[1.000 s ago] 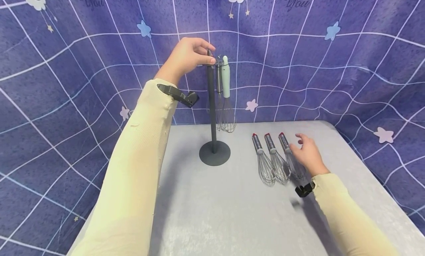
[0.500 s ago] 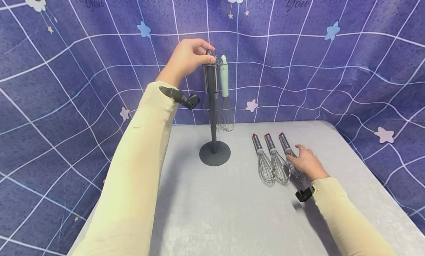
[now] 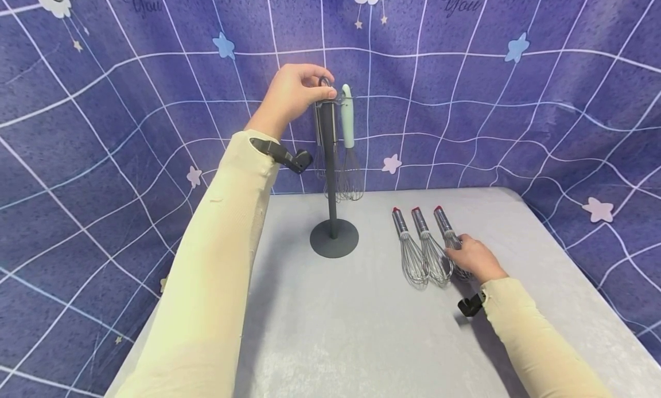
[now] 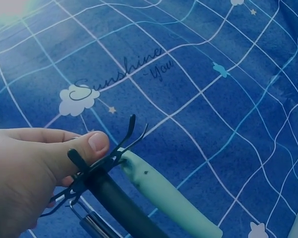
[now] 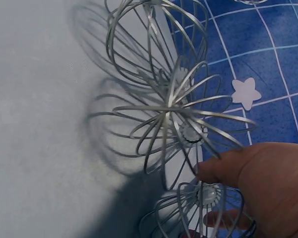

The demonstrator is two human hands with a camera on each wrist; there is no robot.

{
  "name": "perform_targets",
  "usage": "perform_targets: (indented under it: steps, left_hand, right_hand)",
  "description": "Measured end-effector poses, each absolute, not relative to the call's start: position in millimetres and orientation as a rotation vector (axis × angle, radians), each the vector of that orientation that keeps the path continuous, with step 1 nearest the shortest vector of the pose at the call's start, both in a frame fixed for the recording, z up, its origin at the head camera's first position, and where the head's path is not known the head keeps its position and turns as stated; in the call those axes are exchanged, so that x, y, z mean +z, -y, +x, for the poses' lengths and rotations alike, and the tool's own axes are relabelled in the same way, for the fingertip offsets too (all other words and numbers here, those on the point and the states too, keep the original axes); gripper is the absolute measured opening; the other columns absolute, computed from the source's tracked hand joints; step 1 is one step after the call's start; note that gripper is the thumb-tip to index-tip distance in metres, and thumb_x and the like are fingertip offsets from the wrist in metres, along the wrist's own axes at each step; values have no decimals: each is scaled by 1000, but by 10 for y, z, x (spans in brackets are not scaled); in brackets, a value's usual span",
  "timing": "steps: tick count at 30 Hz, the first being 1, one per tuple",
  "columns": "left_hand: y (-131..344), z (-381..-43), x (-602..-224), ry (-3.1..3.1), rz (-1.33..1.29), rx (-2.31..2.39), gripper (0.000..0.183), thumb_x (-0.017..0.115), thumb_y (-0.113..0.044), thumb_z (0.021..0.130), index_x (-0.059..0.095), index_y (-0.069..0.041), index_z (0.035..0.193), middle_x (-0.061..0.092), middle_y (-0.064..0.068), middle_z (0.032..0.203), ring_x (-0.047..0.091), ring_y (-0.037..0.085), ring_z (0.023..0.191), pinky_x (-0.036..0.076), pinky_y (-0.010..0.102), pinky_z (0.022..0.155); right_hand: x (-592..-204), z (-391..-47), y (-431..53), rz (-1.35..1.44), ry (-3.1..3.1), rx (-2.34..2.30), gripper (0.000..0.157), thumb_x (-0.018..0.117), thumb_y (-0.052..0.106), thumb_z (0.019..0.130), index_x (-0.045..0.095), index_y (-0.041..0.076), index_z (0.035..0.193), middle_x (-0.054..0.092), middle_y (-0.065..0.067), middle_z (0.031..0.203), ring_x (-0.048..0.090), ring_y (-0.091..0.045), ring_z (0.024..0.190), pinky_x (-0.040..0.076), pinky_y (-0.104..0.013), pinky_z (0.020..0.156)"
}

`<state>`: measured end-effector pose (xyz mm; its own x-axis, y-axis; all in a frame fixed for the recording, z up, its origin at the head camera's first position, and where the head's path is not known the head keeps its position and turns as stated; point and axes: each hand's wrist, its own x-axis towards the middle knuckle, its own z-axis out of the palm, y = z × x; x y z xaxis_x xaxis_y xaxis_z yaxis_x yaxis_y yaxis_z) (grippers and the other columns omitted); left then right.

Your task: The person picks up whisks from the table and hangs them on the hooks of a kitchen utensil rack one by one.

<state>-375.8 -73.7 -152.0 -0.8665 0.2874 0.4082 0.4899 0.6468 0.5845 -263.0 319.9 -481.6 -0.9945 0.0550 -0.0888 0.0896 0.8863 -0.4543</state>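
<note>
My left hand [image 3: 296, 91] pinches the top of a dark upright utensil stand [image 3: 331, 174] with thumb and fingers, by its ring of hooks [image 4: 92, 176]. From the hooks hang a whisk with a pale green handle [image 3: 348, 123] and silver-handled whisks, partly hidden behind the pole. On the table, three wire whisks with red-tipped handles lie side by side: a left whisk [image 3: 411, 257], a middle whisk [image 3: 434, 257] and a right whisk [image 3: 442, 220]. Around the right one's wires my right hand [image 3: 477, 257] has its thumb and fingers, near the neck in the right wrist view.
The stand's round dark base [image 3: 343, 249] sits on a pale grey table [image 3: 330, 329]. A blue curtain [image 3: 439, 128] with a grid and stars hangs along the back and sides. Each wrist carries a black camera strap.
The stand's hooks have turned slightly, bringing the hanging whisks leftward, some behind the pole. My right hand has come down onto the right whisk and its fingers have closed in.
</note>
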Motion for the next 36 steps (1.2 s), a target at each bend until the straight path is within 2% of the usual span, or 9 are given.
perform_targets:
  steps: [7, 17, 26, 36]
  left_hand:
    - [749, -3702, -1508, 2592, -629, -1022, 28, 69, -44, 95, 77, -26, 115, 72, -5, 115, 60, 14, 104, 46, 34, 92]
    - [719, -3692, -1451, 2592, -578, -1063, 29, 74, -36, 93, 78, -20, 117, 72, -6, 120, 62, 10, 105, 44, 28, 94]
    - [719, -3680, -1439, 2620, -536, -989, 33, 65, -40, 99, 74, -22, 125, 67, -7, 131, 57, 8, 127, 41, 26, 106]
    - [704, -3696, -1473, 2587, -501, -1003, 32, 66, -40, 98, 75, -22, 122, 71, -7, 124, 61, 8, 120, 43, 24, 102]
  right_hand:
    - [-4816, -2610, -3186, 147, -2991, -723, 68, 56, 38, 97, 45, -19, 132, 57, -42, 122, 56, -58, 112, 46, -62, 92]
    - [-4815, -2615, -3176, 163, -2992, -686, 63, 55, 39, 97, 50, -19, 122, 58, -42, 117, 57, -58, 107, 47, -63, 89]
    - [-4838, -2630, -3207, 195, -2989, -714, 61, 55, 40, 95, 54, -17, 118, 59, -41, 114, 60, -55, 101, 49, -61, 85]
    - [-4794, -2643, -3216, 195, -3069, -763, 58, 56, 37, 95, 57, -16, 116, 64, -37, 105, 64, -45, 85, 51, -57, 75]
